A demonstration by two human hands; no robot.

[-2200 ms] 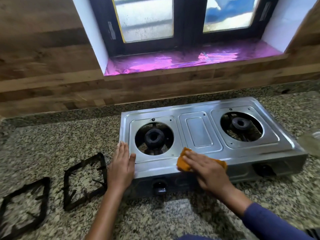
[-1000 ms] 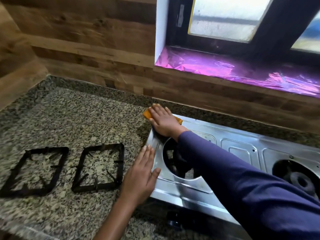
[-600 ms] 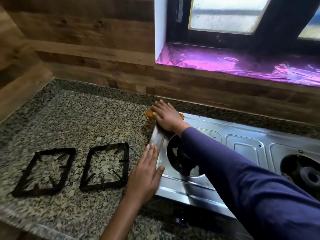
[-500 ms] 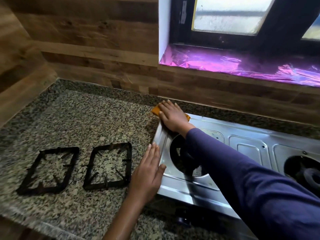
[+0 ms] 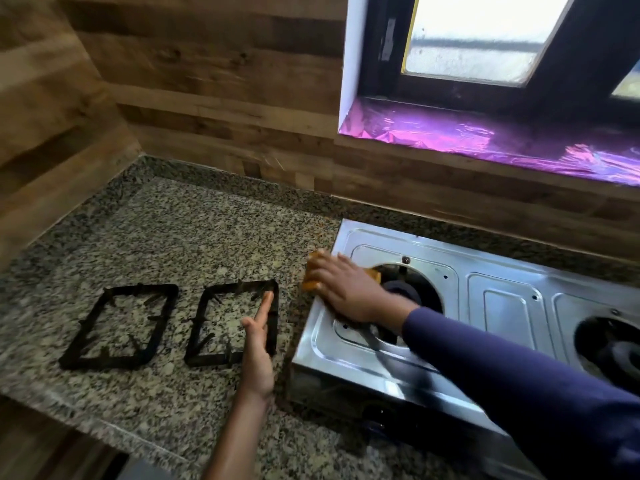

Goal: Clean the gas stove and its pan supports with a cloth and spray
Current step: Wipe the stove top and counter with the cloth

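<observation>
A steel two-burner gas stove (image 5: 491, 299) sits on the granite counter at the right. My right hand (image 5: 349, 292) presses an orange cloth (image 5: 311, 277) flat against the stove's left edge, beside the left burner (image 5: 403, 292). My left hand (image 5: 258, 348) hovers off the stove with fingers straight and apart, over the near right corner of a black pan support (image 5: 232, 323). A second pan support (image 5: 121, 327) lies further left on the counter. No spray bottle is in view.
The granite counter (image 5: 194, 244) runs back to a wood-panelled wall (image 5: 214, 109) behind and at the left. A window sill covered in pink foil (image 5: 502, 140) is above the stove. The counter's front edge is near the bottom left.
My right hand slid the cloth from the stove's back left corner forward along its left edge. My left hand lifted off the stove's front left corner and moved left over the pan support.
</observation>
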